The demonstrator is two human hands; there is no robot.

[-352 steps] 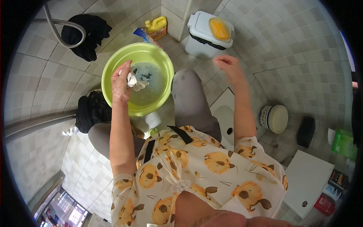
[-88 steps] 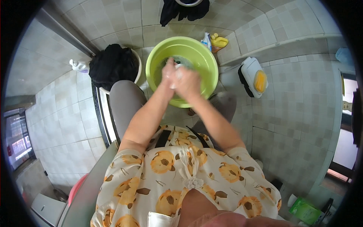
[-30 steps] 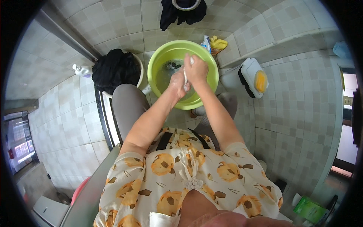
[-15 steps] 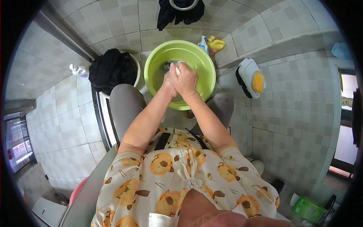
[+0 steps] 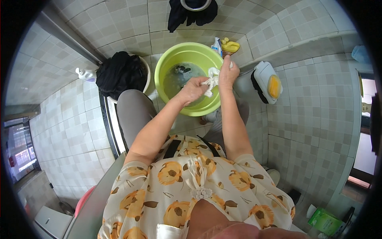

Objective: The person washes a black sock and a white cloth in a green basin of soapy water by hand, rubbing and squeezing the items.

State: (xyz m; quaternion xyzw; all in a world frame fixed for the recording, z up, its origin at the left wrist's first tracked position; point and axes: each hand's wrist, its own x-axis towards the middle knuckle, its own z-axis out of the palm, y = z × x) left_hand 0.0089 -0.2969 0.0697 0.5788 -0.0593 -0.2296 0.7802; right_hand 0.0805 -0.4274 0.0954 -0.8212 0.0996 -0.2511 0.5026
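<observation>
A crumpled white cloth [image 5: 213, 79] stretches between my two hands above the right side of a green basin [image 5: 161, 85]. My left hand [image 5: 193, 89] pinches its left end, over the water. At the basin's right rim, my right hand [image 5: 228, 75] is closed round the other end. Cloudy water [image 5: 175, 81] lies in the basin, with something dark and patterned [image 5: 182, 68] partly sunk in it. The cloth's exact kind does not show.
Left of the basin, dark clothes [image 5: 121, 73] fill a white tub [image 5: 146, 75], beside a white bottle [image 5: 85, 74]. Behind the basin stand a yellow bottle [image 5: 230, 46] and a blue-and-white packet [image 5: 217, 46]. A yellow brush or sponge [image 5: 274, 86] rests on a white box [image 5: 262, 73] at right.
My hands were pressed together over the basin's middle. They have come apart, the right one moving right to the rim, and the white cloth now shows between them.
</observation>
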